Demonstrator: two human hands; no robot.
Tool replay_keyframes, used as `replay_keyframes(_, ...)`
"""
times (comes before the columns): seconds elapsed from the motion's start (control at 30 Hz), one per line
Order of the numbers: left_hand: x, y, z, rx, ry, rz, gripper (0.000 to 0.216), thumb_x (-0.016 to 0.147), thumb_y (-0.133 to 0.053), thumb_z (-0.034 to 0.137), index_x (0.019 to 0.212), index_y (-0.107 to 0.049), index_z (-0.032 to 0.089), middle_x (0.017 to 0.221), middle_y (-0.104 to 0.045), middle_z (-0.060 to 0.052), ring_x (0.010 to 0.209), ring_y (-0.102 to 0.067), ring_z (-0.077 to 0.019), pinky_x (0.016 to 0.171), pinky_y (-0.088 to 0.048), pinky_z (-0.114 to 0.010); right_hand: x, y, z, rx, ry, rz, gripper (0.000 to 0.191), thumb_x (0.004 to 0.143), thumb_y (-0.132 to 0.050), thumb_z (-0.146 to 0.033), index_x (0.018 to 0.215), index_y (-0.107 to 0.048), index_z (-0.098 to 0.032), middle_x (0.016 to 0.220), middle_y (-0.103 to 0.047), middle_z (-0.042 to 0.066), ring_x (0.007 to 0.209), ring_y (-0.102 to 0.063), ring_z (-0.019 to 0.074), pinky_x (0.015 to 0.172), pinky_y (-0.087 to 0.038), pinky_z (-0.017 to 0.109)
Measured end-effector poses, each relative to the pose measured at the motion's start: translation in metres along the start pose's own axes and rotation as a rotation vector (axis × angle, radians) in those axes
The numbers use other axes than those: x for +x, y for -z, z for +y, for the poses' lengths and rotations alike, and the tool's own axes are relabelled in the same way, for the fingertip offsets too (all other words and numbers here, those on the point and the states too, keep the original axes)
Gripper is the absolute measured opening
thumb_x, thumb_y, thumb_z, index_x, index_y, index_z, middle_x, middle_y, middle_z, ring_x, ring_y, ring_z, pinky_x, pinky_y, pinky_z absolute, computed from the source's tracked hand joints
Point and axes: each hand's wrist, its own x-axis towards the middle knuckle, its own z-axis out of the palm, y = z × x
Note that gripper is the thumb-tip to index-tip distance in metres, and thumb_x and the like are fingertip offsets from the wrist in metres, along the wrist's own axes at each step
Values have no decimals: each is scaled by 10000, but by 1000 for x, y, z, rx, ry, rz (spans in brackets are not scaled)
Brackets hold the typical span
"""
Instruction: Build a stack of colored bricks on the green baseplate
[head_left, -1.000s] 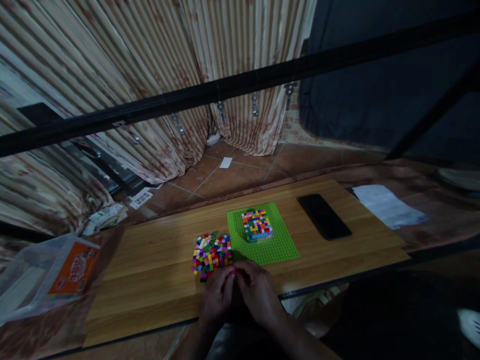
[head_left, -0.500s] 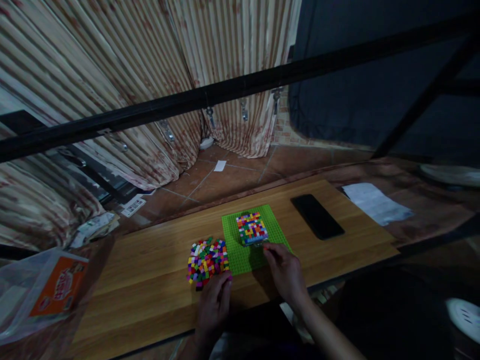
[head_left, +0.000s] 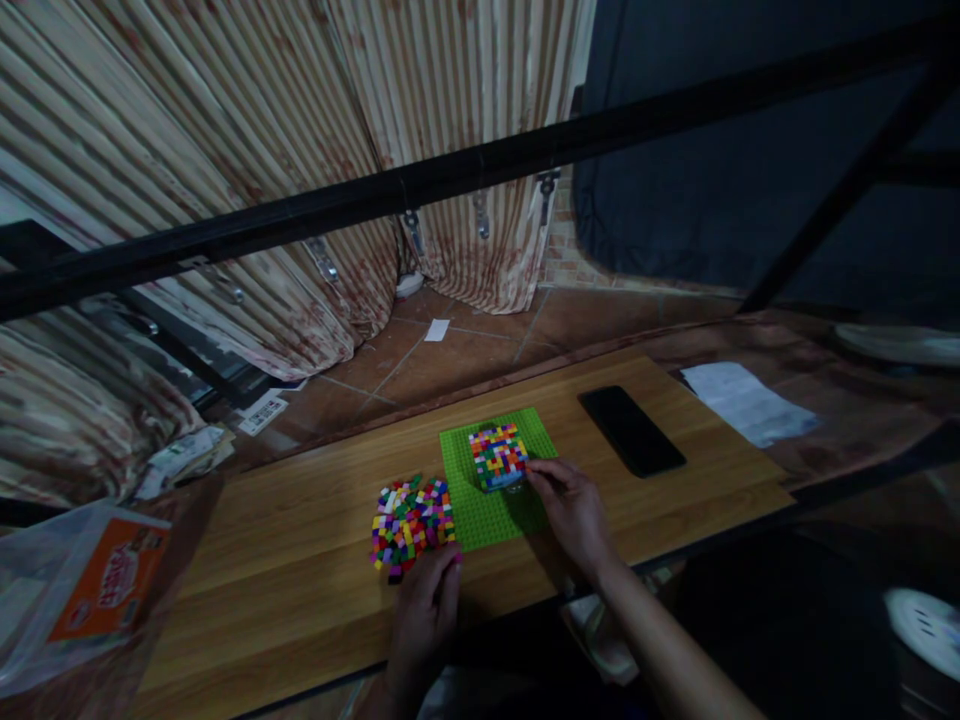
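A green studded baseplate (head_left: 487,525) lies on the wooden table. On it sits a square, multicoloured block of small toy bricks (head_left: 499,455), with a clear or pale layer showing along its near side. My right hand (head_left: 574,510) is pinched at the block's right edge, on what looks like a small reddish brick mostly hidden by the fingertips. Left of the baseplate is a pile of loose toy bricks (head_left: 412,520) in many colours. At the pile's near right edge, my left hand (head_left: 426,605) is closed, with a small pink brick (head_left: 458,557) at its fingertips.
A black phone (head_left: 631,430) lies on the right part of the table (head_left: 285,560). Beyond the table's right end is a white paper sheet (head_left: 750,402). A clear plastic box with an orange label (head_left: 111,580) stands at the left. A dark bar (head_left: 337,203) crosses in front of the curtains.
My right hand has moved up and slightly forward, from the block's near right corner to its right edge. My left hand has stayed beside the pile.
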Motion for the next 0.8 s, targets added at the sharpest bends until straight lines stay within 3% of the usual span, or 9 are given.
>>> replay_keyframes(0.3,0,-1,1,-8,-1,-7,276,924,-487,337,1044,-709,226,987,-743,-64,912,-702,-195,839,-578,-340,8,-8,-1,413,-309,77,283,580,-810,-435,747,-755,-214,741,-726,25,715,-631,182,712,-507,337)
replay_keyframes(0.8,2,2,4,-6,10,-38,282,922,-486,344,1034,-715,223,980,-746,-67,911,-705,-200,828,-582,-344,12,-5,-4,424,-430,88,263,533,-805,-364,716,-720,-196,704,-685,14,600,-571,141,502,-400,240)
